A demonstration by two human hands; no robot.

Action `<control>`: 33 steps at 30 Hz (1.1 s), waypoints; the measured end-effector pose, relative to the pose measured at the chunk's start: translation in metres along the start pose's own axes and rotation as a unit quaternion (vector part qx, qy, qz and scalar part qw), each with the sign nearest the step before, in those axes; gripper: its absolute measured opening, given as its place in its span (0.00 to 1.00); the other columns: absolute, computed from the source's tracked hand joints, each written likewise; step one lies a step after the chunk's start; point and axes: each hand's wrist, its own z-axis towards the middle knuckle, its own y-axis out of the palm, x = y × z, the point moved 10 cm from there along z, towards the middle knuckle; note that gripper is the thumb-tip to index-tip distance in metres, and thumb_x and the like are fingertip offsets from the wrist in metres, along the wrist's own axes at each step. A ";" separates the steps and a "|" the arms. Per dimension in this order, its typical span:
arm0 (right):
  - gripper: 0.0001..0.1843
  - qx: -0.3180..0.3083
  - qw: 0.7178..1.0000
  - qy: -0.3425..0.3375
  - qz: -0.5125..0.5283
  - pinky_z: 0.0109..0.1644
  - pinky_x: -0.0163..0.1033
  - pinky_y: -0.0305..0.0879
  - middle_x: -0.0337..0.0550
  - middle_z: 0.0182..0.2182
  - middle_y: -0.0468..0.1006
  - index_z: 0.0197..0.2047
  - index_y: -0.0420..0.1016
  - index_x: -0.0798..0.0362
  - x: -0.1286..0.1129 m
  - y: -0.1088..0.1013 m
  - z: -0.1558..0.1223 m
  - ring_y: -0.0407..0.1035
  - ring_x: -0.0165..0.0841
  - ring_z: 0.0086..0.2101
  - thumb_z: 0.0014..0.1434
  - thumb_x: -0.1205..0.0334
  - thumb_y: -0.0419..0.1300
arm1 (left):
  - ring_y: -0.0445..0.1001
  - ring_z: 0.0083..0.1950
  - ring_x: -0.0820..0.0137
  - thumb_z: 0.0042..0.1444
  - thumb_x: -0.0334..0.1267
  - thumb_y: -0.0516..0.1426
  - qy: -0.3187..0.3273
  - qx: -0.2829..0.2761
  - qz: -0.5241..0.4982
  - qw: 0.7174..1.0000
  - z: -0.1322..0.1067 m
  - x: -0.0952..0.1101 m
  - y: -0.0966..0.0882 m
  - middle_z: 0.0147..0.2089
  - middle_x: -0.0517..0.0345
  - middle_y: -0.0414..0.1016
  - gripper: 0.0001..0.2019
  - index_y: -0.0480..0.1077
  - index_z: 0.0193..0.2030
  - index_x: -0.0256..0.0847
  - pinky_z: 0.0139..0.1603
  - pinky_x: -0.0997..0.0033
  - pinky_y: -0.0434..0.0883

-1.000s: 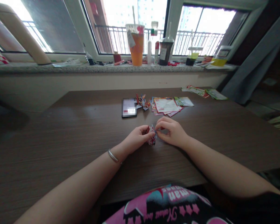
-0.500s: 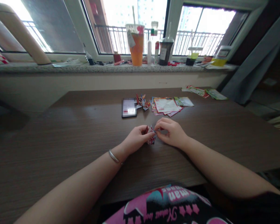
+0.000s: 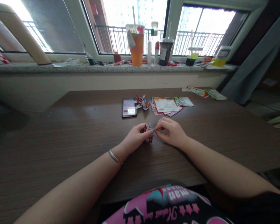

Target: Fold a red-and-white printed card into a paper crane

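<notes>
A small piece of folded printed paper (image 3: 149,137), red, white and blue, is held just above the brown table (image 3: 84,149). My left hand (image 3: 136,136) pinches it between thumb and fingers from the left. From the right, my right hand (image 3: 170,132) has thumb and index finger closed on a small bluish tip of the same folded paper. The fingers partly cover its shape. Beyond my hands lie a cluster of folded colourful paper pieces (image 3: 143,102) and a dark-edged tablet or phone (image 3: 129,108) with a blurred screen.
A stack of printed paper sheets (image 3: 166,105) lies right of the folded pieces, with more leaflets (image 3: 216,94) at the far right corner. Along the granite windowsill (image 3: 102,69) stand an orange drink cup (image 3: 137,46), a dark drink cup (image 3: 165,51) and several bottles and pens.
Both hands have stayed nearly in place. The folded paper has shifted slightly left and up with my left hand, and the right fingertips now pinch its tip more plainly.
</notes>
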 end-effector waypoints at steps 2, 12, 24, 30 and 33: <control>0.04 -0.004 1.000 0.002 0.005 0.37 0.36 0.65 0.40 0.31 0.74 0.32 0.71 0.51 0.001 0.001 0.000 0.68 0.31 0.32 0.54 0.69 0.60 | 0.63 0.29 0.76 0.48 0.47 0.63 0.000 0.001 -0.001 1.000 0.000 0.001 0.000 0.27 0.62 0.66 0.16 0.66 0.30 0.36 0.31 0.76 0.61; 0.03 -0.004 1.000 -0.012 -0.005 0.39 0.37 0.66 0.41 0.31 0.74 0.32 0.71 0.51 0.000 0.002 -0.001 0.69 0.32 0.35 0.56 0.67 0.60 | 0.61 0.27 0.75 0.50 0.53 0.61 0.021 0.022 0.046 0.998 -0.002 0.006 -0.004 0.25 0.62 0.65 0.19 0.65 0.27 0.37 0.27 0.76 0.59; 0.04 -0.015 1.000 -0.017 -0.013 0.40 0.37 0.65 0.41 0.32 0.74 0.31 0.70 0.50 -0.001 0.006 0.000 0.69 0.33 0.35 0.57 0.66 0.60 | 0.60 0.25 0.76 0.52 0.51 0.59 0.029 0.026 0.075 0.996 -0.003 0.011 -0.005 0.23 0.64 0.64 0.18 0.65 0.26 0.37 0.27 0.76 0.59; 0.03 -0.025 0.998 -0.034 -0.036 0.40 0.37 0.65 0.42 0.32 0.75 0.31 0.70 0.51 -0.006 0.007 -0.001 0.69 0.33 0.35 0.58 0.66 0.59 | 0.61 0.24 0.76 0.52 0.51 0.59 0.025 0.021 0.069 0.997 -0.003 0.010 -0.004 0.23 0.64 0.64 0.17 0.65 0.27 0.37 0.27 0.76 0.59; 0.04 -0.025 0.998 -0.040 -0.048 0.41 0.37 0.65 0.43 0.32 0.75 0.31 0.71 0.51 -0.008 0.007 -0.001 0.69 0.33 0.36 0.59 0.64 0.58 | 0.61 0.24 0.77 0.52 0.49 0.59 0.029 0.022 0.075 0.997 -0.004 0.011 -0.004 0.22 0.64 0.64 0.16 0.65 0.26 0.37 0.26 0.76 0.59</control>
